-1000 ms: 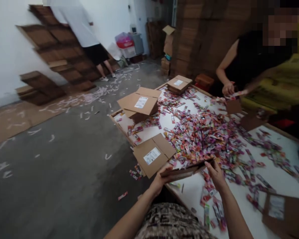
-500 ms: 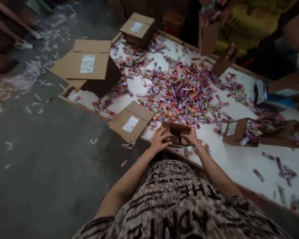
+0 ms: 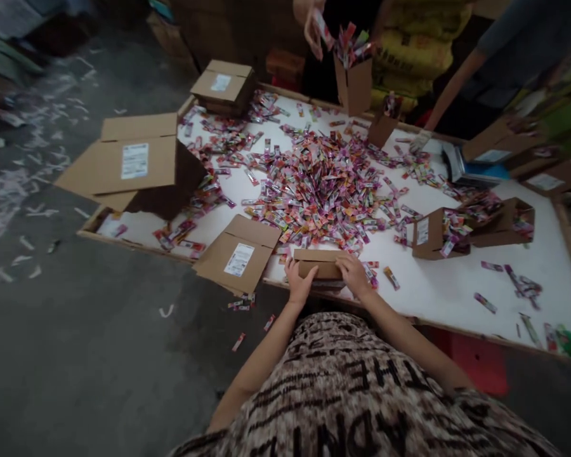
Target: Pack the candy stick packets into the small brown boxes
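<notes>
A small brown cardboard box (image 3: 324,269) is at the near edge of the white table, directly in front of me. My left hand (image 3: 300,282) grips its left end, with the thumb across the near face. The right end is held by my right hand (image 3: 354,277), fingers over the top edge. Its inside is hidden from view now. Just beyond lies a big heap of small, colourful wrapped sachets (image 3: 323,184). Left of my hands, flattened cardboard boxes (image 3: 261,254) with a white label overhang the table edge.
Large flat cartons (image 3: 164,143) jut over the table's left end. Sachet-filled boxes (image 3: 433,235) stand at the right. Across the table, a person's hand (image 3: 309,28) holds sachets above a full box (image 3: 354,82); another person's gloved hand (image 3: 419,141) touches the tabletop. A red stool (image 3: 480,365) is below.
The box's open interior faced me earlier; now flaps cover it, and both hands have shifted on its ends. The view has swung right, showing more of the people opposite.
</notes>
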`<act>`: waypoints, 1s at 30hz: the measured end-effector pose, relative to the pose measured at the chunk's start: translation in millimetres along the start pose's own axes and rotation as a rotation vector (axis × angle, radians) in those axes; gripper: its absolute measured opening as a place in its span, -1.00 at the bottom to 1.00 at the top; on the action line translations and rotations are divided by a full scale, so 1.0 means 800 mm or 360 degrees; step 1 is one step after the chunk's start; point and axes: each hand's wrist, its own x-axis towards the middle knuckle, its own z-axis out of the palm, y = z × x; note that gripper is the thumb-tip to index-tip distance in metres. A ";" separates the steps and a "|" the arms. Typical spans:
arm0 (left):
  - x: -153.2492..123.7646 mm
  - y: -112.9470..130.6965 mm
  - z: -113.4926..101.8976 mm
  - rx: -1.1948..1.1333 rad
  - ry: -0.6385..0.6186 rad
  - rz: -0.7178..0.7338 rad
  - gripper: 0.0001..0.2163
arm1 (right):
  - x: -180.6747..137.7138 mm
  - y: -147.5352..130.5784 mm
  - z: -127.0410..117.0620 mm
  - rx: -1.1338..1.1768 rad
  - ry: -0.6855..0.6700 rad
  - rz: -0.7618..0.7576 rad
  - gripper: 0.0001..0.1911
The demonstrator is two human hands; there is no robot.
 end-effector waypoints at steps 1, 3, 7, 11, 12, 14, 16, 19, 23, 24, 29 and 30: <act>0.000 0.001 -0.010 0.0021 0.0057 0.0018 -0.68 | 0.001 -0.003 0.004 -0.0043 -0.0003 0.0051 -0.78; 0.006 0.006 -0.032 0.0138 0.0187 0.0052 -0.71 | 0.007 -0.005 0.010 -0.0151 -0.0043 0.0111 -0.78; 0.041 0.025 -0.046 0.0458 -0.0507 0.0530 -0.86 | 0.011 -0.010 0.023 -0.0357 -0.0130 0.0152 -0.76; 0.064 0.043 -0.014 0.0687 -0.1235 0.0788 -0.83 | 0.009 -0.026 0.038 -0.0464 -0.0361 0.0194 -0.74; 0.067 0.046 -0.006 0.0721 -0.1299 0.0782 -0.79 | 0.009 -0.030 0.041 -0.0474 -0.0411 0.0210 -0.72; 0.070 0.048 0.003 0.0707 -0.1389 0.0774 -0.78 | 0.010 -0.035 0.045 -0.0473 -0.0440 0.0243 -0.69; 0.074 0.049 0.003 0.0626 -0.1376 0.0743 -0.80 | 0.012 -0.037 0.047 -0.0447 -0.0380 0.0251 -0.68; 0.082 0.050 -0.007 0.0552 -0.1454 0.0692 -0.40 | 0.014 -0.032 0.043 -0.0351 -0.0286 0.0183 -0.69; 0.094 0.057 -0.015 0.0582 -0.1740 0.0687 0.02 | 0.038 -0.003 0.019 -0.0084 -0.0454 0.0235 -0.76; 0.095 0.060 -0.017 0.0580 -0.1726 0.0673 0.04 | 0.055 0.009 0.011 0.0000 -0.0559 0.0317 -0.77; 0.080 0.051 -0.057 0.0621 -0.1110 0.0088 -0.17 | 0.238 0.073 0.012 0.0163 -0.0431 0.0442 -0.72; 0.071 0.043 -0.071 0.0593 -0.0909 -0.0134 -0.18 | 0.288 0.082 0.024 0.0164 -0.0307 0.0435 -0.60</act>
